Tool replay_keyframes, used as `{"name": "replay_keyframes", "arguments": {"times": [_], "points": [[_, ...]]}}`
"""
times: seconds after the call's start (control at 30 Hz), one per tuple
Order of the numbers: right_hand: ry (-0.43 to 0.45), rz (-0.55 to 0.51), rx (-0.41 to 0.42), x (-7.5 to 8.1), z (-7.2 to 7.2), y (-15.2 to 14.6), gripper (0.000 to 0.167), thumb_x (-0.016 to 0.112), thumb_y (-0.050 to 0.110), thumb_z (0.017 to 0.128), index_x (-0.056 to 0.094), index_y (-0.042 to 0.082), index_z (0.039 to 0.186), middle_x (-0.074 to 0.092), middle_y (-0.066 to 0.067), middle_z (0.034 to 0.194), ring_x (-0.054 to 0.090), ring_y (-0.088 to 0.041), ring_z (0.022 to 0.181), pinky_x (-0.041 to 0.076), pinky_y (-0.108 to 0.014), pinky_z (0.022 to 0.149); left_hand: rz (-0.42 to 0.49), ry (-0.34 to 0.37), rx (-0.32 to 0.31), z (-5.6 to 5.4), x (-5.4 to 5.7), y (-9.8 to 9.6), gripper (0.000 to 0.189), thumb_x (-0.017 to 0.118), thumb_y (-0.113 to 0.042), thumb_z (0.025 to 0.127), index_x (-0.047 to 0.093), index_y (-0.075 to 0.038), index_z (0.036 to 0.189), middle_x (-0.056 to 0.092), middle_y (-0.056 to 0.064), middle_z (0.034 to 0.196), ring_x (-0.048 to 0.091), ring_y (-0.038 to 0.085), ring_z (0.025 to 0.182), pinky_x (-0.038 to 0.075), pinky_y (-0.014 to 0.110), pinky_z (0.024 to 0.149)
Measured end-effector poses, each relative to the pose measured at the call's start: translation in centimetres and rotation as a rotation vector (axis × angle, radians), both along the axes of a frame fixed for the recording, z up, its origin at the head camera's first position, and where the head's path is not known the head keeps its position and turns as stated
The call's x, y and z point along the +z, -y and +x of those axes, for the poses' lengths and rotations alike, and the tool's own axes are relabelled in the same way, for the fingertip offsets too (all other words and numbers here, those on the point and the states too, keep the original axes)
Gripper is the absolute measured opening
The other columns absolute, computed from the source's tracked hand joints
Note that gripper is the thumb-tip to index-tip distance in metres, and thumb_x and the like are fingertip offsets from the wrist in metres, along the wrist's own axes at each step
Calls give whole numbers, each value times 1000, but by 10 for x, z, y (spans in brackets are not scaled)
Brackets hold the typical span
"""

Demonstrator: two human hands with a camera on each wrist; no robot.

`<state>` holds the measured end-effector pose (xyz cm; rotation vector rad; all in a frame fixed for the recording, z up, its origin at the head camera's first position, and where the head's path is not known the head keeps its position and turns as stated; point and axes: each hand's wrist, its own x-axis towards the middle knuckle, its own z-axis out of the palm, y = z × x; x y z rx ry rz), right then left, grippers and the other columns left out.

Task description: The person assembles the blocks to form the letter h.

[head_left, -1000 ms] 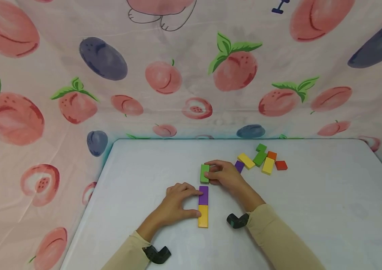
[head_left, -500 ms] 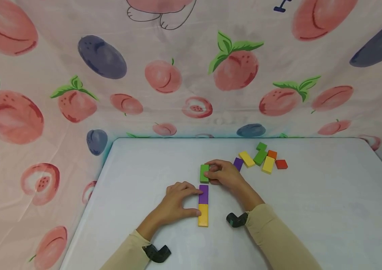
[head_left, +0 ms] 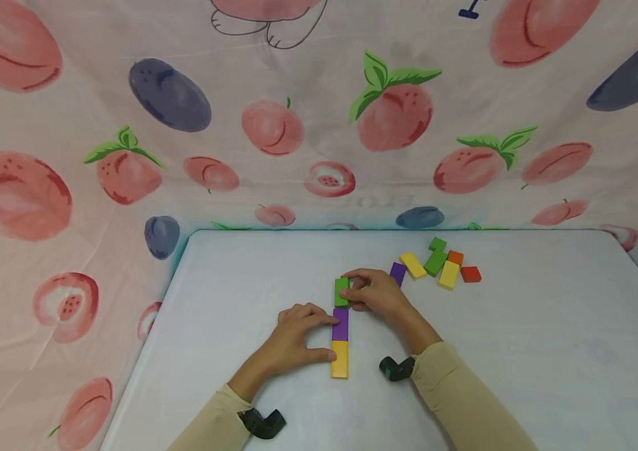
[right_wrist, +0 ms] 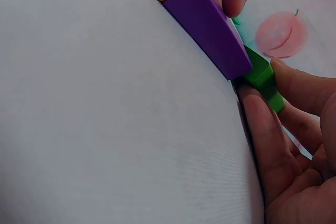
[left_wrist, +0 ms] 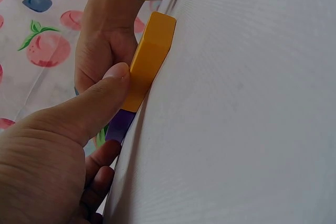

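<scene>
Fingers of the right hand (head_left: 376,290) are drawn in to a narrow pinch and hold the green block (head_left: 340,288) from the side that faces the surface's right edge. On the left hand (head_left: 295,335), thumb and index finger stand wide apart: the thumb tip touches the side of the yellow block (head_left: 339,362), and the index fingertip touches the purple block (head_left: 340,326).

Peach-printed cloth (head_left: 279,69) rises behind the far edge and shows along the left edge of the white surface (head_left: 550,351). Tan sleeves (head_left: 468,401) cover both forearms, with a black angled piece (head_left: 396,369) at each cuff. The yellow and purple blocks lie end to end in a straight row pointing at the far edge, somewhat left of the surface's middle. The green block is in line at the purple block's far end; whether the two touch, I cannot tell.

Near the far edge, right of the middle, lies a scattered group: two loose yellow blocks (head_left: 449,275), a loose green block (head_left: 435,264), a loose purple block (head_left: 398,273) partly hidden by the right hand, a red block (head_left: 471,274), an orange block (head_left: 455,257) and a small green piece (head_left: 437,244).

Compared with half a second ago, the held green block has shifted slightly toward the near edge, and its thin gap from the purple block has shrunk to almost nothing. The left hand's spread and contacts are the same, and the scattered group lies as it did.
</scene>
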<state>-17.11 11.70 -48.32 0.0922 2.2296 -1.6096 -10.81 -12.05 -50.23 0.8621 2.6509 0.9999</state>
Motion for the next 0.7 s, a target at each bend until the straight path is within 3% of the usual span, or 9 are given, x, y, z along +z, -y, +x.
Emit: {"name": "replay_keyframes", "arguments": {"times": [0.4,0.7], "points": [[-11,35,24,-3,-1,-1,44,82,21,87,71,14,128,70,-8,92,69,-14,72,60,-29,68,0,1,-4,0,0,0,58,83,-52,80,67,-34,133,58,-15,119,49,9,119,29,48,106],[-15,-5,36,-6,-1,-3,43,82,21,88,71,11,128,71,-8,87,70,-13,68,60,-29,65,0,-2,-5,0,1,0,58,83,-52,81,67,-32,133,59,-14,120,50,10,119,29,49,107]]}}
